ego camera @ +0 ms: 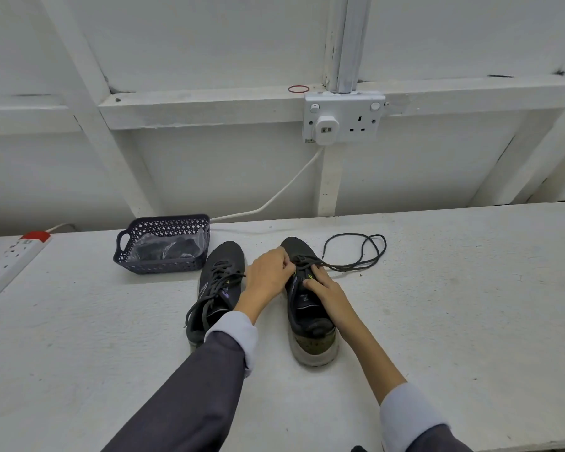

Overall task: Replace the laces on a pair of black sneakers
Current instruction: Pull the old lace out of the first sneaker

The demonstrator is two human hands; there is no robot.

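Two sneakers (222,256) (310,308), two hands (269,272) (325,288), one basket (163,265), seemingly one trailing lace (349,266).

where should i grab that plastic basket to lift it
Take the handle cut-out at the left end of the basket, coming from the left: that end stands free, while the laced sneaker sits close beside its right end.

Left hand (269,272) seemingly on sneaker lace (340,267)

We could read no text at all. Left of the left hand (269,272), the left sneaker (221,256) carried a small purple mark (225,292). Just beside the right hand (323,288), the insole (302,309) of the right sneaker (310,324) carried a pale label (306,298). Both were too blurred to read.
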